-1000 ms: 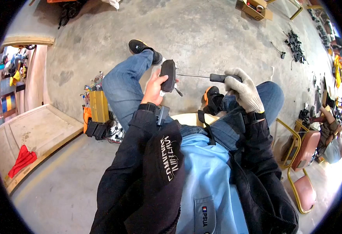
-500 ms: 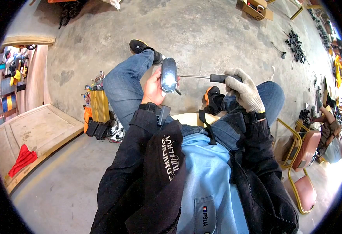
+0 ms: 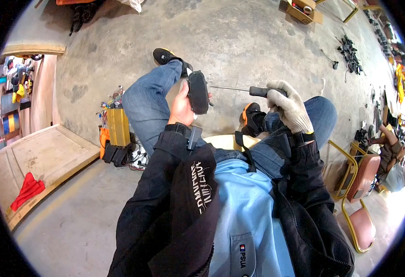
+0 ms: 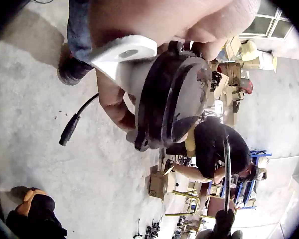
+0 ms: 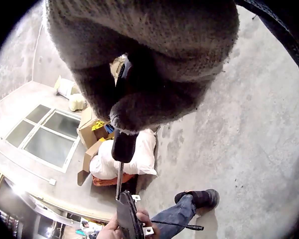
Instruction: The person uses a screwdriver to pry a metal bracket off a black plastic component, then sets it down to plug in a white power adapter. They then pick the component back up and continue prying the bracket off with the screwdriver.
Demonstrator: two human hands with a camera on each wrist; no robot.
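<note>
My bare left hand (image 3: 180, 108) holds a black oval unit (image 3: 198, 92) upright over the floor, fingers curled behind it. In the left wrist view the unit shows a glossy face, a white bracket (image 4: 114, 69) with a hole, and small lugs on its rim. A short black cable with a plug (image 4: 69, 130) hangs beside it. My right hand (image 3: 288, 104), in a light knitted glove, grips a screwdriver (image 3: 259, 92) by its black handle. The thin metal shaft points left, its tip close to the unit's right side.
A gold metal box (image 3: 118, 127) with wires stands by my left leg. A wooden panel (image 3: 59, 147) bearing a red cloth (image 3: 27, 190) lies at the left. Black cables (image 3: 349, 55) and a cardboard box (image 3: 301, 14) are at the upper right; a padded chair (image 3: 364, 177) and another person at the right.
My left hand has turned the black unit; its face flashed bright half a second ago and is dark now. The right hand and screwdriver have barely moved.
</note>
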